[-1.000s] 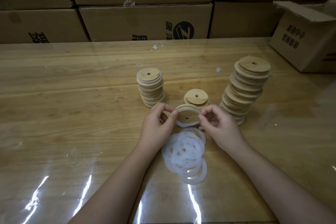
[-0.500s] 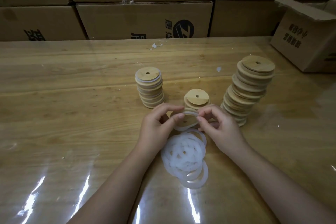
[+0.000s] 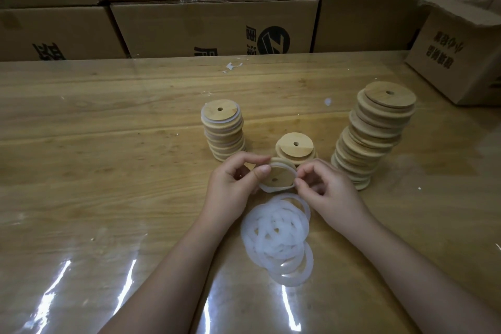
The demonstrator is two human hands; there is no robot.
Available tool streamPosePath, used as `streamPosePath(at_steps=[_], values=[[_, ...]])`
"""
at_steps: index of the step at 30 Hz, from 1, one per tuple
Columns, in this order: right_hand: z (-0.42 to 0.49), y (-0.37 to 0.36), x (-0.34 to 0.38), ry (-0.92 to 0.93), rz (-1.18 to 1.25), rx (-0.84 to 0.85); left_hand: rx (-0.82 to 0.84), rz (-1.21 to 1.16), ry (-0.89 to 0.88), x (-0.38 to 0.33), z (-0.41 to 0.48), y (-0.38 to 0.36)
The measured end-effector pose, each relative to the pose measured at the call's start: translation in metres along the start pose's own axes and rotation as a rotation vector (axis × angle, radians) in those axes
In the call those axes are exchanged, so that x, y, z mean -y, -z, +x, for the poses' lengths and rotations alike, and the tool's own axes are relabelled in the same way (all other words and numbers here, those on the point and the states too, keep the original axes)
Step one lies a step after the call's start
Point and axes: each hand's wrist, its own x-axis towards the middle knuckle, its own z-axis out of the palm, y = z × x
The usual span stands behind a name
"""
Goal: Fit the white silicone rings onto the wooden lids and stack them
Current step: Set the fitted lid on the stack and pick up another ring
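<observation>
Wooden table (image 3: 108,144) under glossy clear film, with cardboard cartons (image 3: 211,24) stacked along the far edge.

Left-centre: stack of wooden lids with rings on (image 3: 222,130), white edges showing between the layers.

Left hand (image 3: 233,184) is just in front of it, fingers curled, thumb and forefinger pinching the left rim of a single wooden lid (image 3: 280,175) held tilted just above the table.

A white silicone ring (image 3: 268,189) loops round that lid. It is loose at the lower left; can't tell if it is seated elsewhere.

A short stack of lids (image 3: 295,146) sits right behind the held lid. A pile of loose silicone rings (image 3: 276,236) lies on the table between the forearms.

Right hand (image 3: 328,192) has thumb and forefinger pinching the ring at the lid's right edge, other fingers curled.

Right of it is a tall leaning stack of bare lids (image 3: 374,133). Far right: open cardboard box (image 3: 461,57).
</observation>
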Motion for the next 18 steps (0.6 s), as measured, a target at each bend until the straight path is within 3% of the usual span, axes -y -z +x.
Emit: streamPosePath(at_steps=[5,12,18], values=[[0.000,0.000,0.001,0.000,-0.006,0.029,-0.005,0.044,0.010,0.000,-0.001,0.001],[-0.004,0.001,0.008,0.162,-0.002,-0.067,0.059,0.314,-0.257,-0.001,-0.007,-0.007],[-0.005,0.002,0.010,0.195,-0.010,-0.096,0.053,0.297,-0.255,0.002,-0.006,-0.004]])
